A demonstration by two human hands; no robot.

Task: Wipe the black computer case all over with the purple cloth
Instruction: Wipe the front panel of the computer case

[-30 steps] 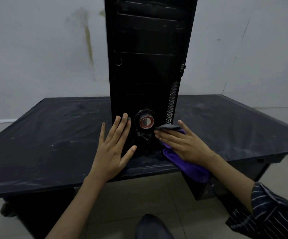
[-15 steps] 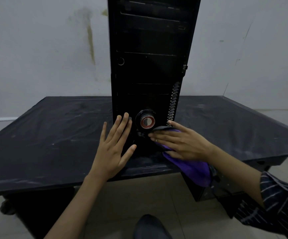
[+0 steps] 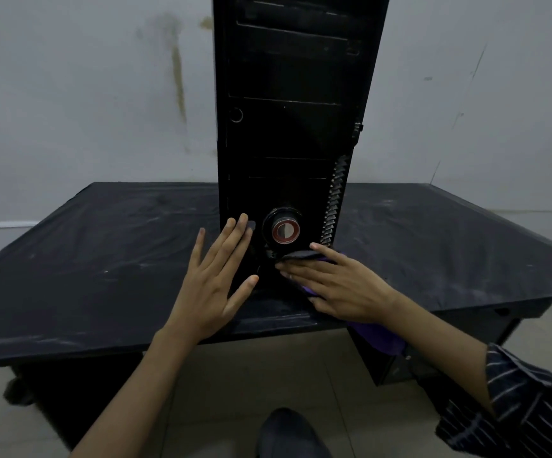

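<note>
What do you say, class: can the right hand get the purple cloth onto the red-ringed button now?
Probably yes. The right hand presses the purple cloth on the black computer case just below the red-ringed button, nothing lies between, and the left hand rests to its left.

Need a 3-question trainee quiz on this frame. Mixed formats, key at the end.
1. True or false: the left hand lies flat, fingers straight, against the lower front of the black computer case and holds no cloth.
2. Where is the purple cloth? A: pressed to the case under the right hand. B: under the left hand. C: lying loose on the black table.
3. Fill in: the right hand's fingertips lie just ___ the red-ringed round button.

Key: 1 true; 2 A; 3 below.
</note>
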